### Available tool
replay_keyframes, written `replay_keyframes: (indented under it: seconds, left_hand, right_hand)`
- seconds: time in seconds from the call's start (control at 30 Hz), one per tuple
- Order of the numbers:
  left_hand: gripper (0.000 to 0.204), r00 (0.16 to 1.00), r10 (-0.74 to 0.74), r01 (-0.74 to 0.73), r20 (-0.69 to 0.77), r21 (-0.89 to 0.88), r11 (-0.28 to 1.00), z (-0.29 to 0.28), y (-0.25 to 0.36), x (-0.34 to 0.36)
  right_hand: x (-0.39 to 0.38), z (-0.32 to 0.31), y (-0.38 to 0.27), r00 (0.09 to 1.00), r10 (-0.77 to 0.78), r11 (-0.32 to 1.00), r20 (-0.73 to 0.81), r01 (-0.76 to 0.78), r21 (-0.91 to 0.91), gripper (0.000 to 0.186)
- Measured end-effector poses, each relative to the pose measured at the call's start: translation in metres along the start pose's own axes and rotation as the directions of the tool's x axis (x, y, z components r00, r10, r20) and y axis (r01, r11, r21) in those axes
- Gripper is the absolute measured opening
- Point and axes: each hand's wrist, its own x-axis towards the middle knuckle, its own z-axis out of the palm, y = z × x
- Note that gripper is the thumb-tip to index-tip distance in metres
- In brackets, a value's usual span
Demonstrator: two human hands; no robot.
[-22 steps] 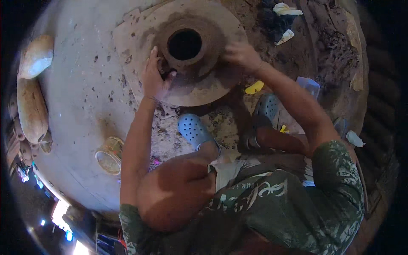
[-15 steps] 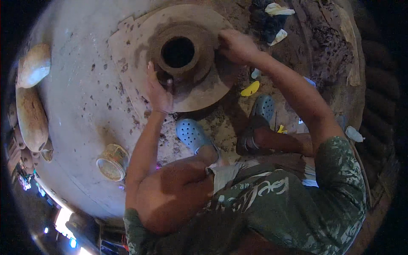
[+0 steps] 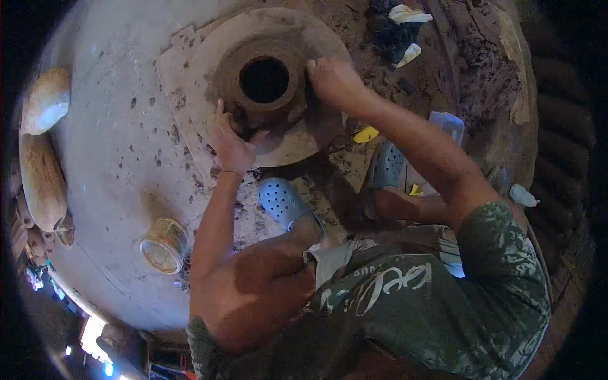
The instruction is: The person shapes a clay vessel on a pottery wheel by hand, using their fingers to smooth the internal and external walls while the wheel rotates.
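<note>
Extended forward, the left hand (image 3: 234,145) spreads its fingers beside a round brown clay pot (image 3: 269,107) on a flat grey disc (image 3: 294,147); the right hand (image 3: 335,83), angled inward, curls opposite, its grip indiscernible.

The pot (image 3: 263,106) is dark brown, its mouth (image 3: 264,79) black; the wheel (image 3: 297,142) is greyish tan, smeared darker. The clogs (image 3: 278,196) are pale blue, dotted dark. The shirt (image 3: 418,316) is dark green, its sleeves (image 3: 506,240) pale-leafed. At right, a scrap (image 3: 365,134) is yellow; at left, the bucket (image 3: 163,244) is whitish, stained brown.
</note>
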Motion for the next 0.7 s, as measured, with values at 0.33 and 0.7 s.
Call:
replay_keyframes:
  seconds: [0.33, 0.7]
  left_hand:
    - [0.113, 0.969, -0.212, 0.230, -0.124, 0.158, 0.960, 0.031, 0.044, -0.024]
    - [0.119, 0.985, -0.138, 0.150, -0.099, 0.129, 0.980, 0.021, 0.030, -0.027]
  right_hand:
    - [-0.052, 0.031, -0.068, 0.971, 0.238, 0.956, 0.008, -0.235, 0.177, 0.023]
    - [-0.050, -0.020, -0.035, 0.935, 0.327, 0.812, 0.135, -0.351, 0.467, 0.036]
